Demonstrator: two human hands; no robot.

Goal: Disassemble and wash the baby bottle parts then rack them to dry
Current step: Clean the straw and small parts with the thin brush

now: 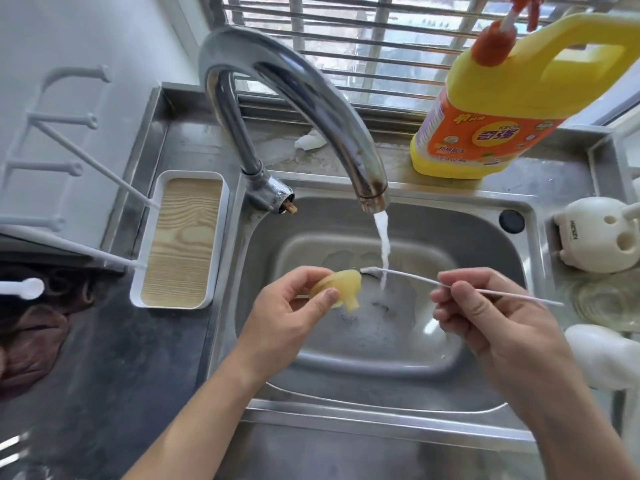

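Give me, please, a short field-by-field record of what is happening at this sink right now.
left hand: grips yellowish translucent silicone bottle nipple over the basin
right hand: pinches thin white brush, tip beside the nipple
curved chrome faucet: running into the basin
stainless steel sink: foamy at the bottom
yellow plastic detergent jug: stands behind the sink
white drying tray with wood-grain insert: left of the sink

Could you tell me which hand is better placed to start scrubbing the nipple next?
Right, probably: the right hand pinches the thin brush, whose tip already sits beside the nipple held in the left hand.
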